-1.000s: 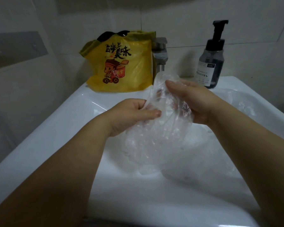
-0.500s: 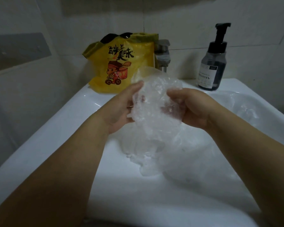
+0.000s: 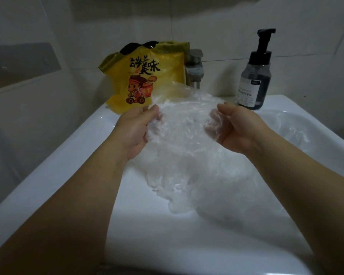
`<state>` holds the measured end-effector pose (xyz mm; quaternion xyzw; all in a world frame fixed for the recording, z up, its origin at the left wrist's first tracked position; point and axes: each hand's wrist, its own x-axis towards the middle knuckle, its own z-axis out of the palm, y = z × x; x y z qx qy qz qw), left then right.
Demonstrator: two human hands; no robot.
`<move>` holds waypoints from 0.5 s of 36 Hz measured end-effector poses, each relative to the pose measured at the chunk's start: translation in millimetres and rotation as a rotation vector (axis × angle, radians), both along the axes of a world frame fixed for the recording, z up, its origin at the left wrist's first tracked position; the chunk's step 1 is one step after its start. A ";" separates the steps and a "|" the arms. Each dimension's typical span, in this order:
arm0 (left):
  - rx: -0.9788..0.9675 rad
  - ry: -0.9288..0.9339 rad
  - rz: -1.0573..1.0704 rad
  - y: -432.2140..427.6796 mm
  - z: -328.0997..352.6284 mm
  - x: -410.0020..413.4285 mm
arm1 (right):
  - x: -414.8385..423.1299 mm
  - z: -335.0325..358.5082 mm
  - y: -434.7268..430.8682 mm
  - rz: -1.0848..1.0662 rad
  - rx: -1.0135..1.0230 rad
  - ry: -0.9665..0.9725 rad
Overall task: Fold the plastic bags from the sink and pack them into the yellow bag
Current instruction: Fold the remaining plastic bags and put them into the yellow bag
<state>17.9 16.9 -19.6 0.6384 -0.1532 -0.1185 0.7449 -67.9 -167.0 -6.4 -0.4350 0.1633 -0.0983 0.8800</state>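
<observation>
Both hands are spreading a clear plastic bag [image 3: 184,118] in the air above the sink [image 3: 64,159].

The left hand [image 3: 137,132] is pinching the bag's left edge, fingers curled under the film and thumb on top, while the right hand [image 3: 238,130] is gripping the right edge the same way, its fingers [image 3: 213,126] showing through the plastic. Holding opposite edges well apart is probably meant to pull the film flat for a clean fold. The bag is looking thin, crinkled and cloudy, sagging between the hands, its lower part trailing toward more loose plastic bags [image 3: 216,199] lying in the basin. The yellow bag [image 3: 145,76] is standing upright on the back rim beside the tap [image 3: 195,68], its mouth open, likely placed within reach for packing.
</observation>
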 end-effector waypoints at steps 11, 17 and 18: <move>0.147 -0.205 0.141 1.4 -3.7 -12.6 | -10.2 -3.1 -0.2 0.117 -0.294 -0.123; 0.364 -0.339 0.146 6.9 -8.7 -18.5 | -17.1 -13.2 -1.4 0.076 -0.705 0.004; 0.411 -0.368 0.162 8.7 -9.9 -19.2 | -17.1 -14.4 -1.8 0.052 -0.813 0.037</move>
